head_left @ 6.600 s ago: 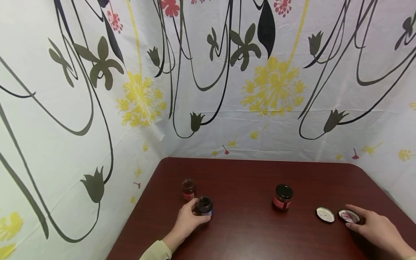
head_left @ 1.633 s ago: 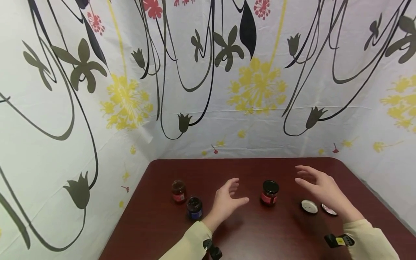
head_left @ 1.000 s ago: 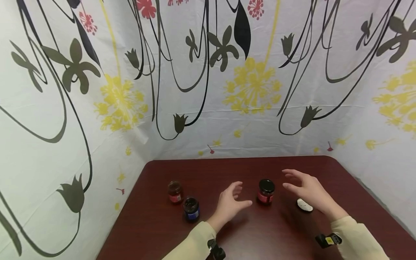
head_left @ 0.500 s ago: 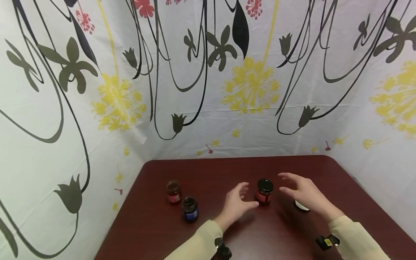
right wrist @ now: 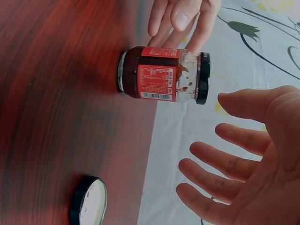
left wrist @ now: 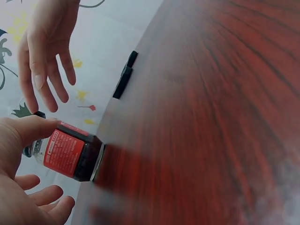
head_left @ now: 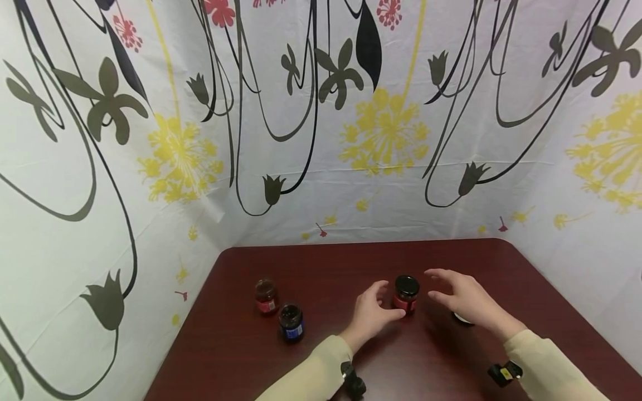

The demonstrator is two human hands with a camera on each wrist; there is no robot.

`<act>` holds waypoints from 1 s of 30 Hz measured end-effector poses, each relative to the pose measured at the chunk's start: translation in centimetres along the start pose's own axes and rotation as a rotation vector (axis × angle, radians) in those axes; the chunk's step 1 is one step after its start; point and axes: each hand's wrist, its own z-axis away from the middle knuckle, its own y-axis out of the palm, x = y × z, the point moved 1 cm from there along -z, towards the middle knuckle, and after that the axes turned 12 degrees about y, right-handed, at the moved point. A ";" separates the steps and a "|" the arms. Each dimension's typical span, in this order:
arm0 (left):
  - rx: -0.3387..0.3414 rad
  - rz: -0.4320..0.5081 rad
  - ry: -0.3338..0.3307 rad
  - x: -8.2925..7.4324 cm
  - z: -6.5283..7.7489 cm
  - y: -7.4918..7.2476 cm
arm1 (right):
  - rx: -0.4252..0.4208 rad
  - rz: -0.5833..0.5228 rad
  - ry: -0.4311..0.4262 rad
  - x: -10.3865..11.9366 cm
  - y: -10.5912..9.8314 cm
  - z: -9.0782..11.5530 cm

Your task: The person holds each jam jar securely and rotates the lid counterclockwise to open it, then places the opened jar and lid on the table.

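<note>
A jar with a black lid and a red label [head_left: 405, 301] stands upright on the table, between my two hands. In the left wrist view its label [left wrist: 63, 152] shows close to my left thumb. My left hand [head_left: 372, 314] is at the jar's left side, fingers spread in a loose curve, thumb overlapping its lower edge in the head view. To the jar's right hovers my right hand [head_left: 466, 299], fingers parted and apart from the glass in the right wrist view. Neither hand grips anything. A black-rimmed jar lid [right wrist: 93, 201] lies pale side up below the right hand.
On the left of the dark red table [head_left: 241, 362] stand two lidless jars, one with a red label [head_left: 266, 299] and one with a blue label [head_left: 292, 323]. Two lids lie on the right, their dark edges [left wrist: 123, 83] visible in the left wrist view. Patterned cloth [head_left: 301, 122] hangs behind.
Earlier, my left hand held the blue-labelled jar and my right hand held a lid. Both let go, and the hands have since closed in on the black-lidded jar from either side.
</note>
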 end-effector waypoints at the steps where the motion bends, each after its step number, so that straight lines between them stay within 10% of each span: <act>1: -0.001 0.003 0.001 0.1 -0.1 0.1 | 0.002 0.006 -0.001 0.0 0.0 0.0; 30: -0.021 -0.044 0.008 0.4 -1.2 2.7 | 0.024 0.090 -0.018 -0.4 0.2 -0.1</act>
